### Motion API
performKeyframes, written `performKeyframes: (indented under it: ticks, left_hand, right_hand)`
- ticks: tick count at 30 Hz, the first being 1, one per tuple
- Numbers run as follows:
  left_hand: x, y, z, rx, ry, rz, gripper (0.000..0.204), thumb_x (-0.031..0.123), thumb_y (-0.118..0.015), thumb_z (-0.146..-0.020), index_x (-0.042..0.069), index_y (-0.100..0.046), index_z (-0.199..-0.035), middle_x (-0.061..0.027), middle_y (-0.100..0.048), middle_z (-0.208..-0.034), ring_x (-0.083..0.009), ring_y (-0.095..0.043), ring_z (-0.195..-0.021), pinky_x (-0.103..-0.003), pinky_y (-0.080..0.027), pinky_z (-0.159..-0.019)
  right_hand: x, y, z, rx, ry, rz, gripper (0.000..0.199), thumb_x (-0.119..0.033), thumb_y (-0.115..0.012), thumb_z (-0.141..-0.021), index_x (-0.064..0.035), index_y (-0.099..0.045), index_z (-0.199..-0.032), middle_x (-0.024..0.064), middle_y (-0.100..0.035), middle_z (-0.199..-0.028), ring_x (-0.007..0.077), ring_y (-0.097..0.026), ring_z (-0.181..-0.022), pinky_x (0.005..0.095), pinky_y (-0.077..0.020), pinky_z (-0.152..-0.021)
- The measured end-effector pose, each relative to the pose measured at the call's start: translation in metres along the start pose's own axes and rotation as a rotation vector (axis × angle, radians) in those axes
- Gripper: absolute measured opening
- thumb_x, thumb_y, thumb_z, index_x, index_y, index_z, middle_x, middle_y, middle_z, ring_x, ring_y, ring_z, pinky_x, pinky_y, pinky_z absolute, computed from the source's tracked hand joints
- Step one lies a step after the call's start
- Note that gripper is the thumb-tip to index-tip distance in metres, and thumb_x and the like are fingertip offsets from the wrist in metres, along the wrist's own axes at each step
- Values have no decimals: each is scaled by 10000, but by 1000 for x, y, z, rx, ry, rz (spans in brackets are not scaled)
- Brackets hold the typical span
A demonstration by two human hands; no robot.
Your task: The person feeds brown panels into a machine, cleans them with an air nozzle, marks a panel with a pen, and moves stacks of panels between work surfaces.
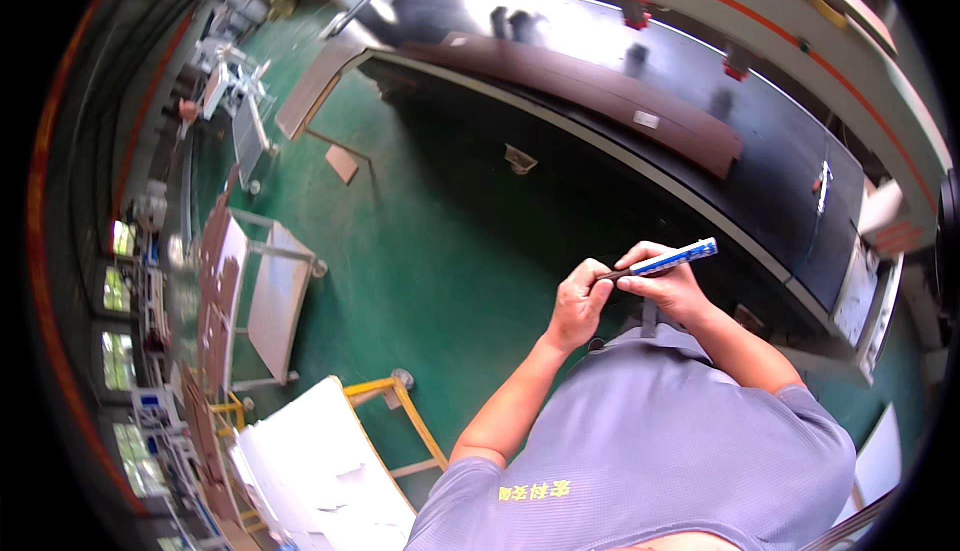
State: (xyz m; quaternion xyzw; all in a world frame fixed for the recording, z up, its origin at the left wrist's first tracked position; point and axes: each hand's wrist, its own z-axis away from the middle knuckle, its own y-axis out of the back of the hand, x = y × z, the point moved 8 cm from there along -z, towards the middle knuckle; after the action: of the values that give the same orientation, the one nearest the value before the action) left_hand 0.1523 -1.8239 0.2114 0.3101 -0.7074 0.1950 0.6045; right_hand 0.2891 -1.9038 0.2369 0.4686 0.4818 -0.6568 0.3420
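A slim blue-and-white pen point(678, 257) lies across my right hand point(676, 291), its thick end pointing to the right past the fingers. My right hand is closed around it in front of my waist. At the thin dark end of the pen, my left hand point(574, 311) is closed in a pinch, close against the right fingertips. I cannot tell whether that dark end is a cap or part of the barrel. Both hands are above the grey shirt point(640, 421), away from the machine.
A long black conveyor bed point(770, 216) runs across ahead, carrying a brown panel point(600, 91) with a white label. To the left stand a trolley point(275, 301) with boards and a yellow-framed cart point(400, 411) with a white sheet point(330, 461). A small object point(519, 159) lies on the green floor.
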Motion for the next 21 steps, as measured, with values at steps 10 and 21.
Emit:
performKeyframes:
  ticks: [10, 21]
  left_hand:
    - [-71, 204, -50, 338, 402, 108, 497, 379, -469, -1151, 50, -546, -786, 16, -475, -650, -88, -426, -573, -278, -333, -526]
    - [-345, 412, -26, 1119, 1190, 426, 527, 517, -420, -1140, 118, -502, -807, -22, -474, -609, -124, -410, -481, -285, -316, -451]
  right_hand:
    - [68, -142, -232, -503, -253, -61, 242, -206, -669, -1042, -4, -704, -913, 6, -603, -726, 78, -529, -624, 260, -415, -565]
    - [94, -39, -875, -26, 165, 305, 187, -129, -751, -973, -39, -739, -1137, 9, -734, -975, 69, -655, -918, 247, -529, -802]
